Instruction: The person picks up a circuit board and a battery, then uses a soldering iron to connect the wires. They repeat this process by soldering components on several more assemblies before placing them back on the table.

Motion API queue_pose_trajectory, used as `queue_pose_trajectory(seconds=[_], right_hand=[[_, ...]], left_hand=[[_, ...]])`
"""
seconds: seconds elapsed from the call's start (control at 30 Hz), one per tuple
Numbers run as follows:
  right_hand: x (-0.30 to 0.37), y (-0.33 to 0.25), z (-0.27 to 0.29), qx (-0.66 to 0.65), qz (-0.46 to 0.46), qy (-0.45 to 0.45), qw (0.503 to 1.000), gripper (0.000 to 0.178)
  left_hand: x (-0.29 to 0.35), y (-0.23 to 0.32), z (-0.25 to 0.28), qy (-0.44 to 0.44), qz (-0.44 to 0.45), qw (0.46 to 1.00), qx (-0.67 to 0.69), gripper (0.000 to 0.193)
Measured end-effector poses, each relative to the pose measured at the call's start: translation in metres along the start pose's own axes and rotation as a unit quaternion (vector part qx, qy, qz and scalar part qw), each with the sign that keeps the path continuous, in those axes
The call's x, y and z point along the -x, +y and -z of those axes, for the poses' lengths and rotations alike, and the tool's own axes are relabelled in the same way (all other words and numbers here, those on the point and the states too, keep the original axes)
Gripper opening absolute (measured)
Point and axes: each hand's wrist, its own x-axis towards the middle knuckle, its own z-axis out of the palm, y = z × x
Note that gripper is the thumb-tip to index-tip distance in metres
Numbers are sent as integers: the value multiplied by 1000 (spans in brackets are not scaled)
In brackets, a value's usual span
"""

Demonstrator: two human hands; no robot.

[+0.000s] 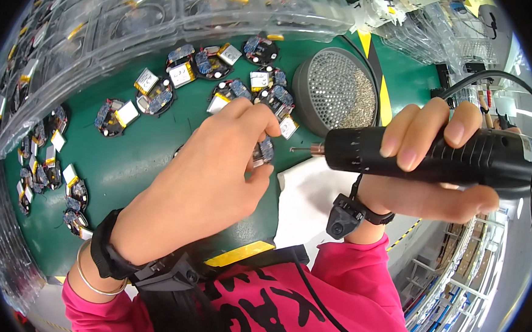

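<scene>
My right hand is wrapped round a black electric screwdriver, held level with its bit pointing left. At the bit tip there seems to be a tiny screw, too small to be sure. My left hand is closed over a small round circuit board assembly, with thumb and index finger at its edges. Most of that board is hidden beneath the hand. Just beyond the fingers lie more round board assemblies with silver battery packs. Beside them stands a dark round dish with a perforated plate and many small screws.
Clear plastic trays holding more assemblies line the back and left. Several boards lie on the green mat at left. A white sheet sits near the front edge. A cable runs at the right, above the screwdriver.
</scene>
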Motion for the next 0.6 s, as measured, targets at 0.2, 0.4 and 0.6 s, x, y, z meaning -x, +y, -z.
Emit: queue_pose_trajectory(seconds=[0.2,0.4,0.6], right_hand=[[-6,-8,1,-9,39,206,978,60],[-4,-13,22,-34,87,270,958,72],[0,-31,50,51,67,221,972,56]], left_hand=[[-20,10,-12,68,-161,977,-119,22],[-47,11,-32,63,-230,963,-128,11],[-72,13,-47,77,-289,941,-160,9]])
